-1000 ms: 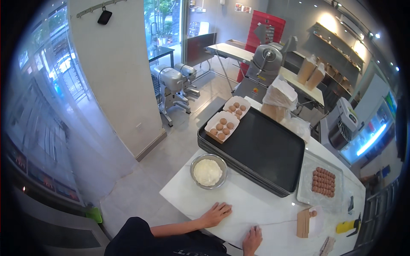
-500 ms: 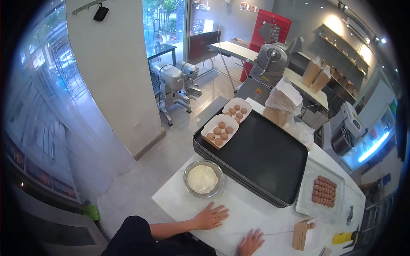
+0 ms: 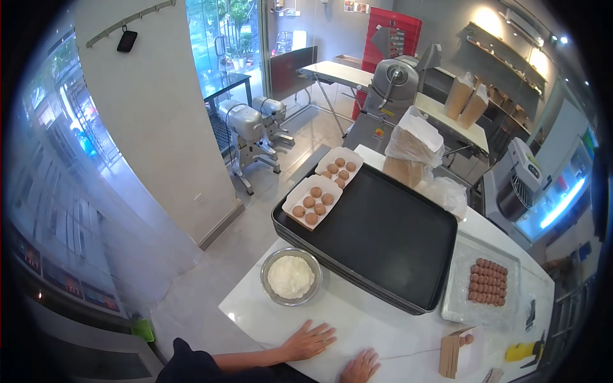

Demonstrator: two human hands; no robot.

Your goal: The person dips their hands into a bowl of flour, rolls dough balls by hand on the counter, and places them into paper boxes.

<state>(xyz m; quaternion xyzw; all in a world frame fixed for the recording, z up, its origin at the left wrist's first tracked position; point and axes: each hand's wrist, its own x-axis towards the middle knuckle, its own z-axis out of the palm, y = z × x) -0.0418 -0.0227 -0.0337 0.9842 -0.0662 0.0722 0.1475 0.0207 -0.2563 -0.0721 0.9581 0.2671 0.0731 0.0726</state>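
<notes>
White marble desk [image 3: 383,325] under both my palms: left hand [image 3: 311,340] and right hand [image 3: 361,366] spread flat, gripping nothing. Flour bowl [image 3: 291,277] sits near the edge; a careless nudge could tip it.

White marbled counter [image 3: 389,332] noted. Black baking tray [image 3: 377,239]. Silver metal bowl [image 3: 292,277], white flour inside. Brown dough balls [image 3: 488,281] on clear tray [image 3: 482,284]. Brown balls in white boxes [image 3: 313,201]. Red cabinet [image 3: 389,35] recorded behind.

There were two white trays [image 3: 312,200] of brown dough balls, one metal bowl [image 3: 291,276], and one black baking tray [image 3: 377,236].
</notes>
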